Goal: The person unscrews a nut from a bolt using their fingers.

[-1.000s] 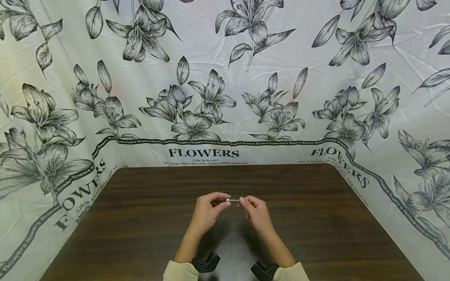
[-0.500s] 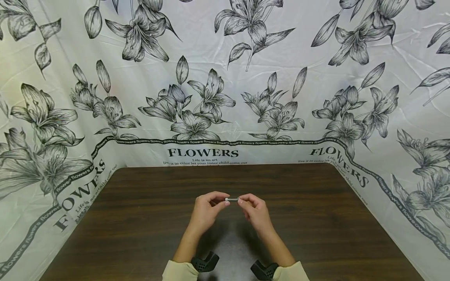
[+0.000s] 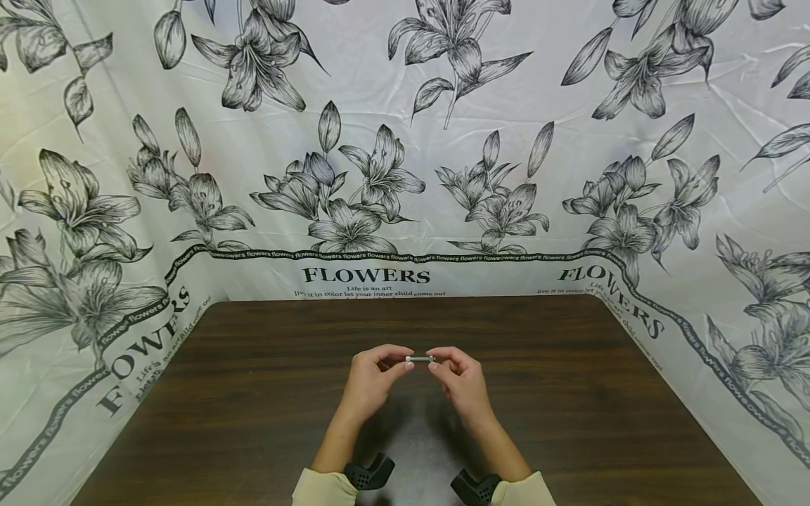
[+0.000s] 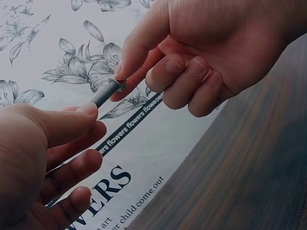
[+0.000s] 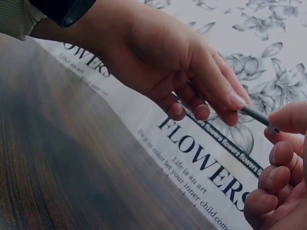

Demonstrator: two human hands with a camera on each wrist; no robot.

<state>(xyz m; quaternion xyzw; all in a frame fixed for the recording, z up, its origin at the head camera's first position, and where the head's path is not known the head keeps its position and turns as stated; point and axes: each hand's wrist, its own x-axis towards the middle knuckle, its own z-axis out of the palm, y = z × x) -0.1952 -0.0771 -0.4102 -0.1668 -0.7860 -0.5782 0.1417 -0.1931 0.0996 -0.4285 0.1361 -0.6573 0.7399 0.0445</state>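
A grey threaded bolt point(image 4: 104, 95) is held level between the two hands, above the table. My left hand point(image 3: 370, 379) pinches one end of it between thumb and index finger; the fingertips partly cover that end. At the other end sits a small hex nut point(image 4: 118, 85), with the thumb and index finger of my right hand point(image 3: 464, 383) around it. The right hand's other fingers are curled toward the palm in the left wrist view. In the right wrist view, the bolt's thread shows between both sets of fingertips.
The dark wood-grain table point(image 3: 266, 393) spreads beneath both hands. A white cloth point(image 3: 481, 281) printed with lilies and lettering hangs behind and at both sides. Black wrist devices point(image 3: 370, 472) are worn below the cuffs of the light sleeves point(image 3: 324, 488).
The right thumb and index finger have spread a little, so the nut end now shows between them in the head view. The left hand stays nearly still on the bolt.
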